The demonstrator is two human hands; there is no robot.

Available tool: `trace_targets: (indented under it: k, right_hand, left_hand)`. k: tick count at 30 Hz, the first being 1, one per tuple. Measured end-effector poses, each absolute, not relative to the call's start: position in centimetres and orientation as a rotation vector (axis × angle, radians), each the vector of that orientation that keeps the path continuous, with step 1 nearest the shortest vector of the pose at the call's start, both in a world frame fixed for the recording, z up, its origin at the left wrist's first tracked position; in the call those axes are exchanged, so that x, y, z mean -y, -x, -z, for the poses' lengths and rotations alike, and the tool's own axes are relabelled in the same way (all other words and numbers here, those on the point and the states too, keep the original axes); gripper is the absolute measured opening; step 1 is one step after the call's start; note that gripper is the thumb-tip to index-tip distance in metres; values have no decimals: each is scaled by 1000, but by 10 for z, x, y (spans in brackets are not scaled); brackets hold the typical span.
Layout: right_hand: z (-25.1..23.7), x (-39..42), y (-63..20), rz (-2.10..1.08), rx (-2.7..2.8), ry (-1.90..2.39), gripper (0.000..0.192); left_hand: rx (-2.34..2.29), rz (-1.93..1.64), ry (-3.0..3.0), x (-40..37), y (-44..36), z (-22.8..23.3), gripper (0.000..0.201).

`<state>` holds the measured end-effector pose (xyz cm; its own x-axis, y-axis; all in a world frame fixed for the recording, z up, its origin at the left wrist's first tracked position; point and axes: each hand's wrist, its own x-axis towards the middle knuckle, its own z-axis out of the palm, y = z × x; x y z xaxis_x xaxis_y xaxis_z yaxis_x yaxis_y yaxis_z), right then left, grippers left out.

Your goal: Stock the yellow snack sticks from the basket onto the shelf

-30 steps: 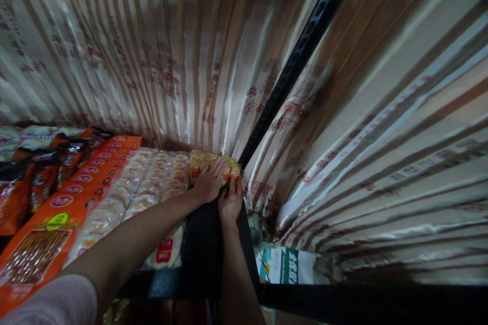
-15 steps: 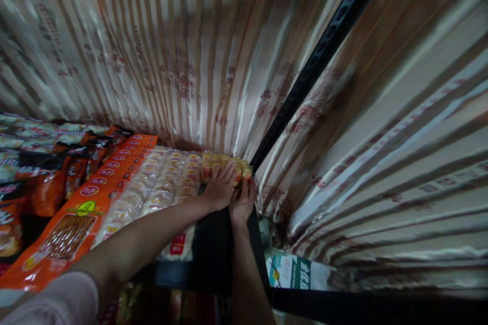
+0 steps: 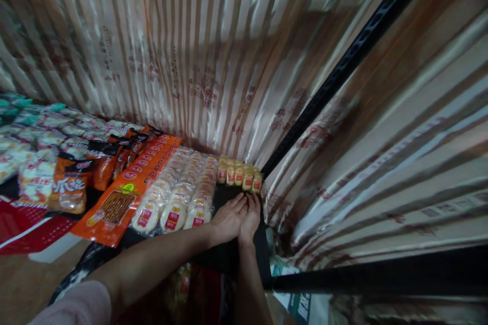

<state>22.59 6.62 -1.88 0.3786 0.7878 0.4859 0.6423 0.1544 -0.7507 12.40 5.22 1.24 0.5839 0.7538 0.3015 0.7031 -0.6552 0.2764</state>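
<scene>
Both hands are off the yellow snack packs (image 3: pixel 240 174) now. Half a second ago the left hand (image 3: pixel 227 220) lay flat on top of that row and the right hand (image 3: pixel 250 217) pressed its right end; both have since pulled back toward the front edge of the shelf (image 3: pixel 224 198).

Current state:
- Left hand: fingers loosely extended, palm down, holding nothing, resting on or just above the bare dark shelf surface. Contact with the shelf not clear.
- Right hand: same, fingers relaxed and empty, touching the left hand side by side.
- Yellow snack packs: standing upright in one tight row at the back right corner of the shelf, against the striped curtain (image 3: pixel 198 61) and just beside the black shelf post (image 3: pixel 343 68). Row looks straight, nothing tipped.
- Bare shelf between the hands and the row.

Read: the row stays put with no support, so the pushing-back step looks finished.

Left of that row: white rice cracker packs (image 3: pixel 179 195) in columns running front to back, then orange flat packs (image 3: pixel 129 190), then dark and orange bags (image 3: pixel 68 188) further toward the left end. None touched by either hand.

View also swung left and down, so more of the left stock shows.
</scene>
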Motion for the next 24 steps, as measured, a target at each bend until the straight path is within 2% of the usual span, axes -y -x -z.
trace_targets:
  k: [6,11,15,24]
  right_hand:
    - [27,-32,-193,-332,1403,1510,46]
    - [22,-17,-161,-466,1411,1474,53]
    - [25,-16,-134,-571,1313,1467,60]
    - [31,-26,-119,-570,1364,1491,66]
  left_hand:
    - [-1267,-607,-2680,-7,-82,-25,47]
    - [-1325,-687,-2697,23,-44,-11,61]
    - [-1434,-704,-2660,38,-21,2,64]
    - [-1437,-721,-2653,36,-3,10,66]
